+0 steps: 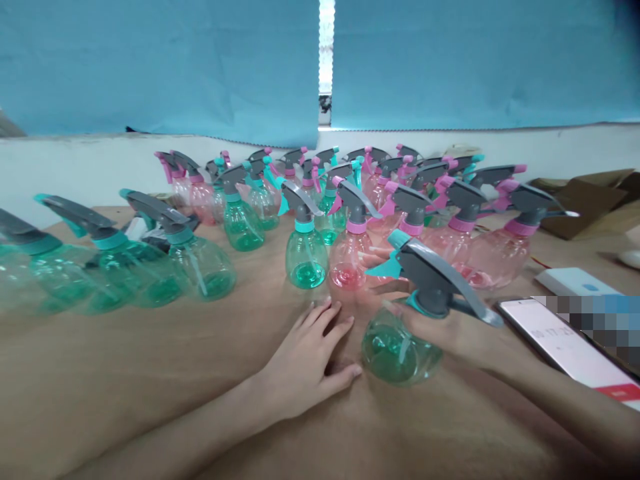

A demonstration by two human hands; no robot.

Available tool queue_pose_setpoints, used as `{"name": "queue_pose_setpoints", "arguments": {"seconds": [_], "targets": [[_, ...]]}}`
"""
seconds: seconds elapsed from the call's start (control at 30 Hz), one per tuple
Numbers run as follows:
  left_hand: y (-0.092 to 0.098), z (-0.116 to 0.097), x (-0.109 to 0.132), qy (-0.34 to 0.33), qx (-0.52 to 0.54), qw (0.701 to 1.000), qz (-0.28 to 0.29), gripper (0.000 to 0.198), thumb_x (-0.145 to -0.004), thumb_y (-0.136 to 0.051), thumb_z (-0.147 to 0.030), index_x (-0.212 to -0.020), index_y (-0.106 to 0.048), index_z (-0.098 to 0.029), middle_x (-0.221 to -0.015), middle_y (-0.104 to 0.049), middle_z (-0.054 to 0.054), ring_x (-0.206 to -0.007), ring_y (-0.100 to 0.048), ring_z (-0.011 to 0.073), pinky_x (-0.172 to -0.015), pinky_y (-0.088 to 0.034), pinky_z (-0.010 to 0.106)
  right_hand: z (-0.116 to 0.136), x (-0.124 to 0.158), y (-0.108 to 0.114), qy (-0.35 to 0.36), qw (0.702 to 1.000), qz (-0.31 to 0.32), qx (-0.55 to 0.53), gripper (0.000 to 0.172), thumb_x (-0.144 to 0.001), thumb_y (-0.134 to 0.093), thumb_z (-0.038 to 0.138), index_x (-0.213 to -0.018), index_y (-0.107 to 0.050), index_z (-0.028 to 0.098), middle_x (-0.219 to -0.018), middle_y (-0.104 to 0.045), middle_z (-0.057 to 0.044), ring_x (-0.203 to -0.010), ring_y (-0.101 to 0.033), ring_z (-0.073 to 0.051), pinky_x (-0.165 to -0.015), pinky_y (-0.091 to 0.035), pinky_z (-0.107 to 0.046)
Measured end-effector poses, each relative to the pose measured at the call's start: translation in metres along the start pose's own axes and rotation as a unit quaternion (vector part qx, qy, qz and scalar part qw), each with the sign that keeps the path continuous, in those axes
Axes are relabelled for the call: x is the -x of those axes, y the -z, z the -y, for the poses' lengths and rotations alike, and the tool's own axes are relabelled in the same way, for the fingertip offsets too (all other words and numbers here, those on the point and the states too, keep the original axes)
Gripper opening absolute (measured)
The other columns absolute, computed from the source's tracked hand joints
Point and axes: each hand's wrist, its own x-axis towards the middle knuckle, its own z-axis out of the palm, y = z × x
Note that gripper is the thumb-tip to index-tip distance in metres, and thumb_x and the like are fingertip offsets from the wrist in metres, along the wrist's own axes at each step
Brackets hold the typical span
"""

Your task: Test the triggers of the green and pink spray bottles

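My left hand (313, 353) lies on the table, palm down, fingers spread, holding nothing. Just to its right stands a green spray bottle (395, 350) with a grey and turquoise trigger head. My right hand (400, 290) reaches in behind that bottle, partly hidden by it and blurred. Its fingers are apart and stretched toward a pink spray bottle (349, 257); whether they touch it I cannot tell. Another green spray bottle (307, 260) stands upright beyond my left fingertips, beside the pink one. Green liquid or tint shows in the bottom of the green bottles.
Several green spray bottles (203, 270) stand in a row at the left. Many pink and green ones crowd the back, including a large pink bottle (500, 257). At the right lie a lit phone (565, 340), a white box (575, 281) and brown cardboard (575, 207). Blue curtains (160, 67) hang behind.
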Motion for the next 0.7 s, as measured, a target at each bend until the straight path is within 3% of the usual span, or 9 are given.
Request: {"name": "queue_pose_setpoints", "arguments": {"seconds": [0.13, 0.33, 0.5, 0.7], "targets": [[0.001, -0.001, -0.001, 0.001, -0.003, 1.000, 0.006, 0.063, -0.090, -0.051, -0.054, -0.138, -0.043, -0.014, -0.148, -0.035, 0.016, -0.139, -0.025, 0.0321, -0.110, -0.024, 0.052, 0.002, -0.001, 0.002, -0.004, 1.000, 0.010, 0.010, 0.011, -0.081, -0.054, 0.029, -0.079, -0.065, 0.028, -0.087, -0.075, -0.003, -0.085, -0.071, -0.023, -0.084, -0.057, -0.039], [0.003, -0.002, -0.001, -0.003, -0.006, 1.000, 0.004, 0.063, -0.090, -0.052, -0.053, -0.138, -0.043, -0.014, -0.147, -0.036, 0.016, -0.139, -0.024, 0.0317, -0.110, -0.025, 0.051, 0.007, -0.002, 0.003, -0.009, 1.000, -0.002, -0.019, 0.014, -0.077, -0.054, 0.030, -0.084, -0.066, 0.027, -0.085, -0.074, -0.003, -0.078, -0.072, -0.021, -0.073, -0.060, -0.033], [0.002, -0.002, 0.000, -0.003, -0.011, 1.000, 0.010, 0.064, -0.090, -0.052, -0.053, -0.138, -0.044, -0.012, -0.148, -0.035, 0.017, -0.139, -0.024, 0.0325, -0.111, -0.024, 0.051, 0.011, -0.002, 0.005, -0.026, 1.000, -0.011, -0.004, 0.011, -0.073, -0.056, 0.033, -0.074, -0.063, 0.025, -0.077, -0.073, -0.004, -0.073, -0.072, -0.022, -0.071, -0.059, -0.035], [0.003, -0.002, -0.001, -0.002, -0.018, 1.000, 0.006, 0.063, -0.090, -0.051, -0.054, -0.139, -0.043, -0.015, -0.148, -0.036, 0.015, -0.139, -0.024, 0.0307, -0.110, -0.025, 0.051, 0.016, -0.002, 0.006, -0.001, 0.999, -0.045, 0.011, 0.010, -0.070, -0.056, 0.032, -0.066, -0.061, 0.025, -0.071, -0.072, -0.002, -0.062, -0.070, -0.020, -0.058, -0.059, -0.033]]}}
